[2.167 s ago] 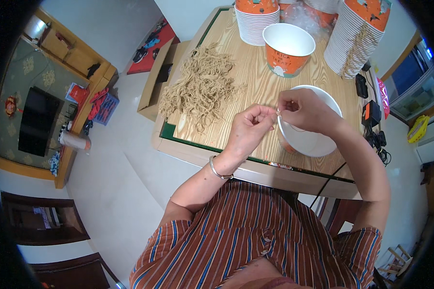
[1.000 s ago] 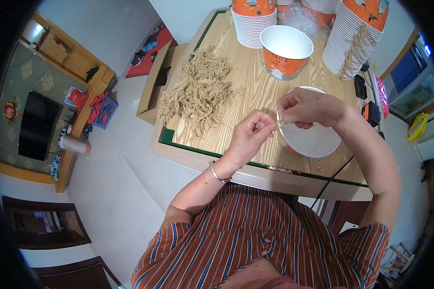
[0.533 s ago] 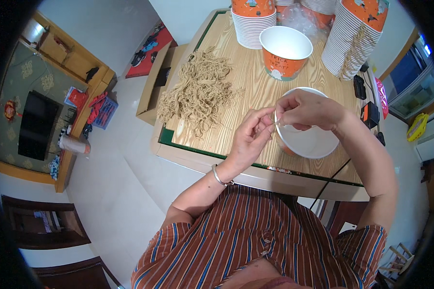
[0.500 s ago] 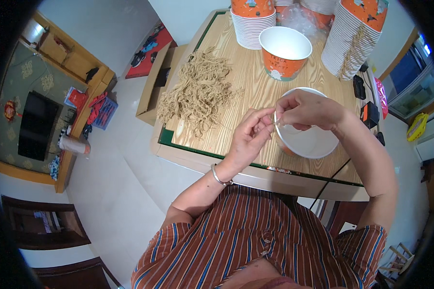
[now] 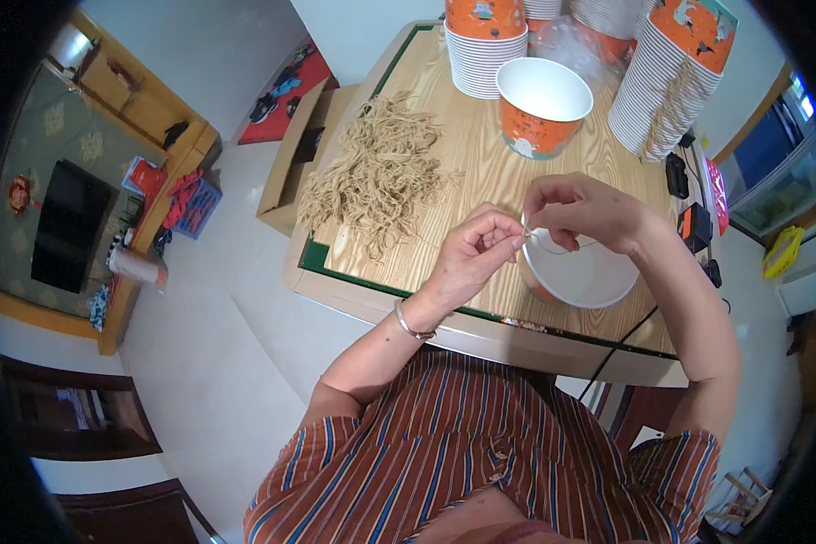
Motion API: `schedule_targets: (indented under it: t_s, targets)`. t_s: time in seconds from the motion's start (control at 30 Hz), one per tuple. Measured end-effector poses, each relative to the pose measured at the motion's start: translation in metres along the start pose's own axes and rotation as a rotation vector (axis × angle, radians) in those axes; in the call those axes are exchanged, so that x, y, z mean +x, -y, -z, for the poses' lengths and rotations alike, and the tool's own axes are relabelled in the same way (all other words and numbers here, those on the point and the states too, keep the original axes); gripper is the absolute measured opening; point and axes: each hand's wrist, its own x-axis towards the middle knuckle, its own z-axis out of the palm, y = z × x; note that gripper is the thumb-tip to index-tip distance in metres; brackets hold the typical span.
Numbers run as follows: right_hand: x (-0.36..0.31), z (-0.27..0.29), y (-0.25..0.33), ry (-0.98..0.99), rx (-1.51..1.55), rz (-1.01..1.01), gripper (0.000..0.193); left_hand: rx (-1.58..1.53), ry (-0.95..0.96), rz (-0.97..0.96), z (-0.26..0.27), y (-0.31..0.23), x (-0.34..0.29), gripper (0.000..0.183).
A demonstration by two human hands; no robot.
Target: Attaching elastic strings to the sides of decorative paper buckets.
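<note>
One fisheye view is looking steeply down from the wearer's head, through the left of two side-by-side cameras. It is keeping upright and facing over the bench (image 5: 476, 150), which is stretching toward one o'clock. Striped clothing (image 5: 480, 426) is filling five to seven o'clock, closest to the lens. The left forearm (image 5: 363, 358) is coming in at seven, the right forearm (image 5: 698, 326) nearer four. The left grip (image 5: 474, 256) and right grip (image 5: 594, 216) are sitting fairly near, toward two o'clock. Farther off, a television (image 5: 71, 225) is appearing at nine.
</note>
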Motion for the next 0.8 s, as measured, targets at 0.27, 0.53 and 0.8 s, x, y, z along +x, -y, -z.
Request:
schedule_targets:
  t_s: [0.27, 0.53, 0.8]
  targets:
    - [-0.011, -0.012, -0.009, -0.017, -0.085, -0.041, 0.023, -0.148, -0.044, 0.085, -0.002, 0.000, -0.002, 0.006]
    - [-0.011, -0.012, -0.007, -0.008, -0.149, -0.057, 0.014, 0.218, -0.054, -0.053, 0.003, -0.005, -0.002, 0.004]
    - [-0.002, -0.014, -0.015, -0.130, -0.264, 0.031, 0.019, 0.745, -0.124, -0.361, -0.004, -0.017, -0.004, 0.011]
